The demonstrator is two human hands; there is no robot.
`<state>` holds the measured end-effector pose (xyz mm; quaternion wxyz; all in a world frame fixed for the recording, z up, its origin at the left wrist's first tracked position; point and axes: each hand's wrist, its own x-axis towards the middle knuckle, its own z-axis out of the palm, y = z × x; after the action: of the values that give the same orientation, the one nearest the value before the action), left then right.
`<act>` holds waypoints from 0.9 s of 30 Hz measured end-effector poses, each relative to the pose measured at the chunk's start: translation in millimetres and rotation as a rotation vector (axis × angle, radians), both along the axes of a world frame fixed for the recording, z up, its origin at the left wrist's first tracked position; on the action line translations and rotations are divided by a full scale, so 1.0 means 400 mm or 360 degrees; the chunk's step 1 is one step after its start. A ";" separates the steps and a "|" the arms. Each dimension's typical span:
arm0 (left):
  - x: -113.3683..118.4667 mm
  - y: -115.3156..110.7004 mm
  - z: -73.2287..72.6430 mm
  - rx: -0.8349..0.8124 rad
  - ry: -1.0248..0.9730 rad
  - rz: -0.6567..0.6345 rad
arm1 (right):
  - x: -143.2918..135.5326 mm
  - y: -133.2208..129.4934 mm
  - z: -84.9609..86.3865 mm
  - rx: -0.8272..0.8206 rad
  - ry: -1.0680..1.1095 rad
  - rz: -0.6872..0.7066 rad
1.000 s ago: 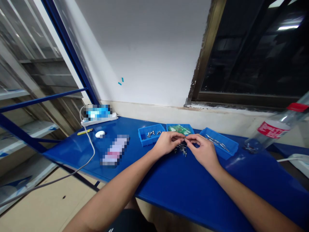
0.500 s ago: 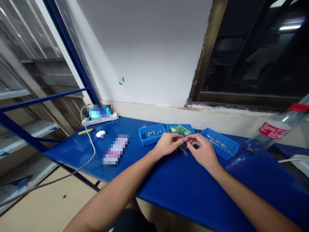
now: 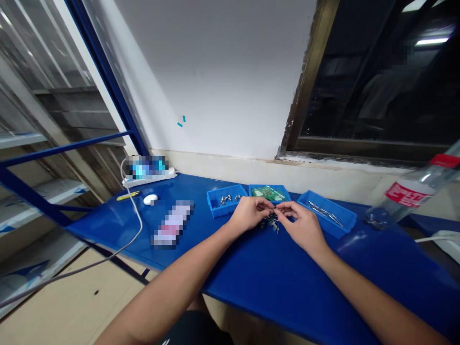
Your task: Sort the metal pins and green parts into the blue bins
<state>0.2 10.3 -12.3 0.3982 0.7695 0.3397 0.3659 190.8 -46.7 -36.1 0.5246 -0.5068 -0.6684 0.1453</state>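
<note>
My left hand [image 3: 252, 212] and my right hand [image 3: 295, 218] meet fingertip to fingertip above the blue table. Both are closed in a pinch on something small and dark between them, too small to name. Under the fingers lies a loose pile of small metal parts [image 3: 273, 224], partly hidden by the hands; they look like screws. Behind my left hand stands a blue bin [image 3: 214, 209] with several short metal pieces in it. Past the fingertips, a second blue bin [image 3: 252, 188] holds green pieces. Beside my right hand, a third blue bin [image 3: 344, 232] contains long thin metal tools.
A plastic bottle [image 3: 408, 194] with a red cap stands at the right, dark bits at its bottom. On the left lie a blurred-out flat object [image 3: 174, 224], a white mouse-shaped item [image 3: 150, 199], a yellow cutter [image 3: 128, 196] and a power strip [image 3: 149, 179] with a trailing cable.
My fingertips have drawn slightly apart, and the small dark piece between them shows more. My arms, the bins and the pile stay where they were.
</note>
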 end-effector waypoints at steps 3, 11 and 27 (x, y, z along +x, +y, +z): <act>0.004 0.004 -0.003 -0.0008 -0.0122 -0.0047 | -0.003 0.001 -0.003 -0.0034 0.0049 0.0021; -0.005 -0.013 0.023 0.0116 0.0045 -0.0006 | 0.003 0.001 0.003 0.0048 -0.0088 0.0023; -0.001 0.003 -0.002 0.0027 0.0006 -0.0030 | 0.000 0.000 -0.003 -0.0087 0.0101 0.0022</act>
<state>-0.3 11.5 -13.2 0.3945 0.7768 0.3301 0.3635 191.0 -46.6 -37.3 0.5305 -0.5115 -0.6507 0.1832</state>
